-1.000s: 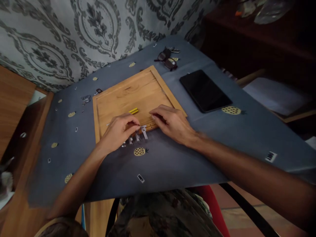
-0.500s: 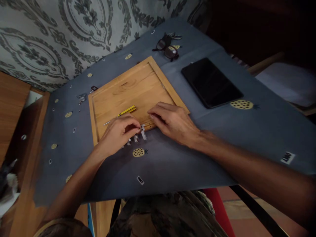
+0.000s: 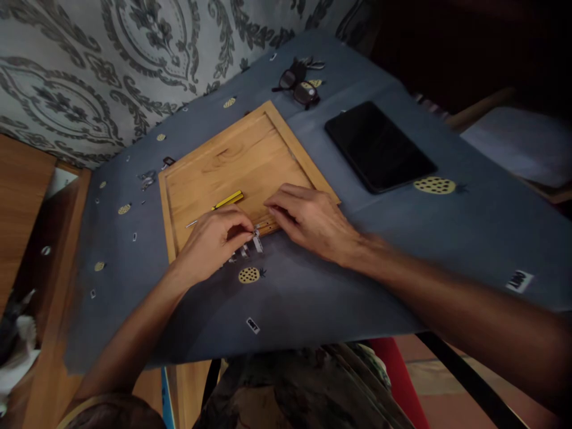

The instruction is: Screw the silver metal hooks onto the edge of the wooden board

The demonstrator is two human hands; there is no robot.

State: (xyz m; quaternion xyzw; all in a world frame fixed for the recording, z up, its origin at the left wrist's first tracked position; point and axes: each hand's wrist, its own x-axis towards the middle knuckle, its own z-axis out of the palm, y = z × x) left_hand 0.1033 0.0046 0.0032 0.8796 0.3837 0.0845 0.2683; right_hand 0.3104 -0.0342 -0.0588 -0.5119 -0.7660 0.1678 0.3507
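A wooden framed panel (image 3: 218, 158) lies on the table, with several metal hooks (image 3: 258, 243) along its near edge, the others partly behind my left hand. At the rightmost hook, my left hand (image 3: 217, 240) pinches thumb and forefinger on its upper end. My right hand (image 3: 310, 219) hovers by the near right part of the panel, its fingers curled and the thumb close to the forefinger. Whatever its fingertips hold, if anything, is too small to make out. Small dark holes show in the rim between both hands. Behind my left hand, a yellow-handled screwdriver (image 3: 227, 199) rests on the panel.
A black tablet (image 3: 379, 146) lies right of the panel. Dark-framed glasses (image 3: 297, 88) and keys (image 3: 311, 63) are at the back. Small metal pieces (image 3: 146, 179) lie to the left. The blue-grey tablecloth (image 3: 295, 304) has pineapple prints; a patterned curtain (image 3: 152, 42) hangs behind.
The whole view has shifted slightly. Both hands keep nearly the same pose at the panel's near edge, the left still pinching the hook.
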